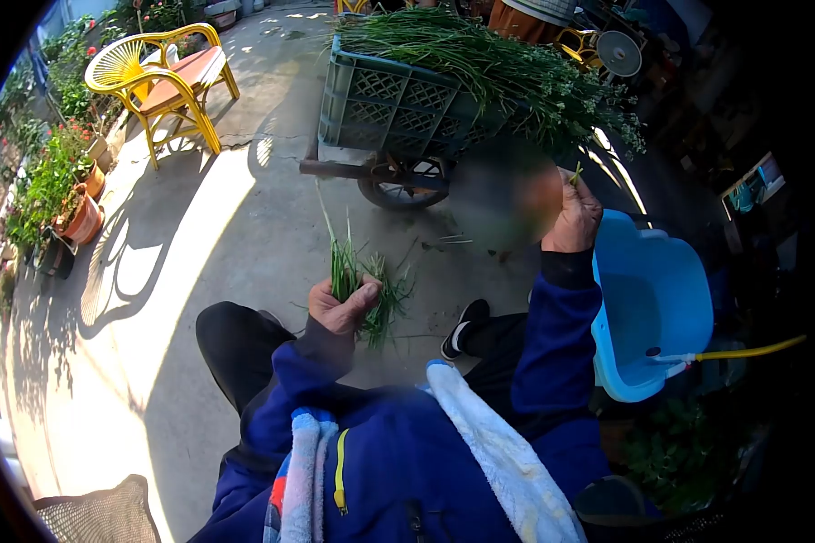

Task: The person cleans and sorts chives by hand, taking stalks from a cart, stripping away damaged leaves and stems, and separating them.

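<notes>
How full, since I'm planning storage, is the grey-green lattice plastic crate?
Heaped on top: long, thin green plants pile above the rim of the crate. Whether they reach its bottom, I cannot tell.

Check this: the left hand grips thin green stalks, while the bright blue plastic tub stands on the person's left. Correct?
Not quite: the bright blue plastic tub stands on the person's right, as the head view shows. The left hand does grip the thin green stalks.

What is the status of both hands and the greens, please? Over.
Left hand closed on bunch. Right hand raised, grip partly blurred, green bit showing. Heap on crate. Blur beside right hand; cannot tell obstacles there.
</notes>
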Tool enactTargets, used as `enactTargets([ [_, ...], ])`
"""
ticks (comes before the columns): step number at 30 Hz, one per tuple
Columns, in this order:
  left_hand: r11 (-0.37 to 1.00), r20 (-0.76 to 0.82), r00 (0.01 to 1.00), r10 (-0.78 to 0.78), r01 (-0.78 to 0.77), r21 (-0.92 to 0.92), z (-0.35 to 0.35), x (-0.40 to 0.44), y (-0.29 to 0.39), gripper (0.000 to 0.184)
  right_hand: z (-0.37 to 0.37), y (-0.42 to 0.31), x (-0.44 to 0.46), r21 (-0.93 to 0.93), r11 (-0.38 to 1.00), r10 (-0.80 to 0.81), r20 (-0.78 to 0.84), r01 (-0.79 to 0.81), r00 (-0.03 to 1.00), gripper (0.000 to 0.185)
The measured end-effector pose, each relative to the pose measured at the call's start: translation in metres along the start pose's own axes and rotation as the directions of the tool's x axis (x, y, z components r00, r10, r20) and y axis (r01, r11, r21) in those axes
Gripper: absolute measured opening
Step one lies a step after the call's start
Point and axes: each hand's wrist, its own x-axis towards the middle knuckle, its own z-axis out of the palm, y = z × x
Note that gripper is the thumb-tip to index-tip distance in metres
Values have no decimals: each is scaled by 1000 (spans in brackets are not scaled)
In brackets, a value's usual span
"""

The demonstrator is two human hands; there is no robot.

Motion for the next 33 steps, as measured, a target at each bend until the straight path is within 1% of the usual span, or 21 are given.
enactTargets([
  [2,1000,31,999,-23,22,18,2,1,1,22,7,-3,-19,43,986,156,72,-159,985,15],
  [3,999,45,998,-35,34,26,3,2,0,24,10,4,-33,84,938,324,134,-337,937,13],
  [5,1000,45,999,-24,24,0,15,3,3,28,21,21,-62,35,763,634,152,-645,758,8],
  [6,1000,43,999,-20,20,-10,19,3,4,30,29,35,-78,-27,767,632,199,-641,749,7],
  [7,999,71,996,-48,50,-17,19,1,4,31,29,51,-90,-53,672,725,246,-738,643,4],
  [8,997,99,992,-74,77,-23,18,0,4,31,30,68,-106,-80,668,727,278,-739,627,15],
  [10,991,131,984,-119,126,-51,23,-3,10,29,51,72,-119,72,595,694,457,-800,557,27],
  [11,986,136,981,-136,147,-76,30,-6,18,26,62,64,-122,231,482,618,594,-845,515,29],
  [14,975,216,955,-202,216,-48,31,-10,22,24,87,21,-110,292,580,355,750,-761,559,26],
  [15,972,250,943,-221,234,-22,30,-10,21,24,88,29,-105,268,797,160,769,-541,618,24],
  [18,984,270,947,-174,177,11,29,-11,20,25,85,29,-108,192,733,414,635,-653,652,14],
  [20,982,183,966,-185,191,-15,26,-10,14,26,71,49,-101,161,610,625,504,-776,596,10],
  [21,980,142,971,-191,197,-29,23,-9,10,26,63,59,-98,186,548,683,463,-815,565,9],
  [23,996,-51,996,-72,69,-60,19,-4,2,27,44,76,-91,334,455,644,517,-826,564,6],
  [24,998,-145,989,-15,5,-68,16,-1,-2,28,35,81,-87,-6,826,501,464,-563,730,6],
  [25,998,-180,983,-40,32,-47,5,1,-3,29,26,85,-83,-356,926,299,490,-125,819,6],
  [26,994,-197,976,-89,76,-73,-17,7,-15,32,20,85,-79,-604,719,106,585,344,804,7],
  [27,982,-229,963,-142,107,-157,-32,11,-21,32,20,75,-75,-604,654,-2,601,456,800,6],
  [29,949,-313,914,-259,180,-260,-53,17,-22,31,24,50,-71,-598,478,-202,638,643,743,7],
  [32,880,-370,845,-387,219,-421,-95,24,-42,28,-34,113,-70,-601,576,-222,538,554,813,13],
  [33,851,-377,842,-385,165,-498,-91,25,-37,24,-46,118,-66,-406,876,-50,462,261,886,15],
])
